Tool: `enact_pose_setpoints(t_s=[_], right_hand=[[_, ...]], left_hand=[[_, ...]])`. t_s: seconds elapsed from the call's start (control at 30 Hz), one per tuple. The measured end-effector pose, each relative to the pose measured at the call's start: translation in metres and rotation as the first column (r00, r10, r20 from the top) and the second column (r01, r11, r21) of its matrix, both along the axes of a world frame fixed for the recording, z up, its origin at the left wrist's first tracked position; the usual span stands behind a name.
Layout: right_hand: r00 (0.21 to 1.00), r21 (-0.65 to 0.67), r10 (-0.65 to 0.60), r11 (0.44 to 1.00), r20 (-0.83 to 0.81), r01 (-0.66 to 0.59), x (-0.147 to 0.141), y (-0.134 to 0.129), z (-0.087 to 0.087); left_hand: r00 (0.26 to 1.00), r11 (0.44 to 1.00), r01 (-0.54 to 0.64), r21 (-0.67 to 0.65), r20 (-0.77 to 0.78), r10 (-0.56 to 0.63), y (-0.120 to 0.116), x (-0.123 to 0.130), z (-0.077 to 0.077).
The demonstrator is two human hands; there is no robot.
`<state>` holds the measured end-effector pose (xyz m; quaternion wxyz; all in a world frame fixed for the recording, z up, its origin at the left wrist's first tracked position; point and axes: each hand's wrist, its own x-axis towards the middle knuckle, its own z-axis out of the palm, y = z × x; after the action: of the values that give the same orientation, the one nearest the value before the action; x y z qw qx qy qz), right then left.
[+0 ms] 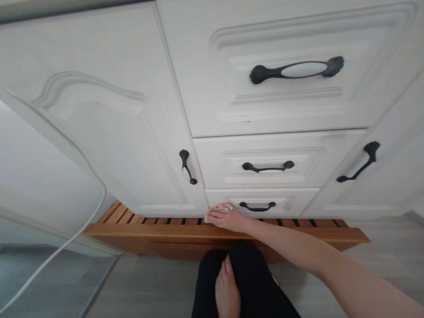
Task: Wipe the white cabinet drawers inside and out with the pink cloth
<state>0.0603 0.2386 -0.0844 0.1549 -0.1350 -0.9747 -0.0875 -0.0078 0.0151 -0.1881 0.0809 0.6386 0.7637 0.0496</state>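
Observation:
My right hand reaches in low and presses a small white cloth with pinkish marks against the bottom left corner of the lowest drawer. Its fingers lie over the cloth, which is partly hidden beneath them. Close to the right of that hand is the lowest drawer's black handle. My left hand rests flat on my dark-trousered leg, its fingers stretched out and holding nothing.
A slatted wooden bench stands along the cabinet's foot. Higher drawers have handles sticking out, as do the left door and right door. A white cable hangs at the left.

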Motion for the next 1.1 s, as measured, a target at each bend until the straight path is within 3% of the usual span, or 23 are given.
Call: enact_pose_setpoints(t_s=[0.13,0.37,0.43,0.53,0.6,0.67,0.73,0.8,0.87,0.93,0.97,1.0,1.1], right_hand=[[1.0,-0.006,-0.006,1.0,0.018,0.006,0.094,-0.011,-0.002],[0.979,-0.105,-0.18,0.976,0.096,0.19,0.267,-0.034,0.02],[0.947,-0.134,-0.293,0.941,0.127,0.31,0.304,-0.043,0.024],[0.853,-0.124,-0.514,0.844,0.088,0.521,0.342,-0.066,0.02],[0.768,-0.136,-0.64,0.758,0.029,0.637,0.354,-0.091,0.01],[0.679,-0.25,-0.734,0.662,-0.025,0.707,0.355,-0.122,-0.002],[0.593,-0.446,-0.804,0.547,-0.043,0.709,0.347,-0.156,-0.012],[0.556,-0.58,-0.83,0.472,-0.038,0.664,0.329,-0.19,-0.017],[0.558,-0.658,-0.828,0.453,-0.06,0.602,0.305,-0.218,-0.014],[0.557,-0.716,-0.825,0.446,-0.098,0.536,0.28,-0.239,-0.005],[0.555,-0.739,-0.825,0.441,-0.109,0.51,0.269,-0.247,0.001],[0.553,-0.758,-0.826,0.43,-0.111,0.49,0.26,-0.253,0.01],[0.55,-0.781,-0.828,0.414,-0.109,0.468,0.252,-0.271,0.048]], left_hand=[[1.0,1.0,0.006,0.004,0.019,-0.006,-0.002,0.001,0.0],[0.998,0.999,0.047,-0.008,0.046,-0.047,0.0,0.002,0.002],[0.997,0.998,0.061,0.004,0.043,-0.061,0.001,0.002,0.001],[0.995,0.997,0.058,0.043,0.08,-0.061,0.002,0.001,-0.005],[0.992,0.991,0.021,0.134,0.12,-0.037,0.001,0.001,-0.008],[0.987,0.961,0.005,0.278,0.155,-0.05,-0.003,0.009,-0.004],[0.973,0.91,0.058,0.41,0.181,-0.144,-0.011,0.026,0.011],[0.93,0.865,0.175,0.47,0.211,-0.302,-0.019,0.052,0.036],[0.857,0.849,0.312,0.427,0.26,-0.446,-0.024,0.084,0.065],[0.709,0.78,0.507,0.366,0.337,-0.619,-0.024,0.113,0.089],[0.652,0.763,0.549,0.343,0.395,-0.647,-0.023,0.126,0.097],[0.623,0.774,0.548,0.317,0.463,-0.631,-0.023,0.137,0.102],[0.607,0.885,0.397,0.243,0.654,-0.452,-0.025,0.161,0.104]])
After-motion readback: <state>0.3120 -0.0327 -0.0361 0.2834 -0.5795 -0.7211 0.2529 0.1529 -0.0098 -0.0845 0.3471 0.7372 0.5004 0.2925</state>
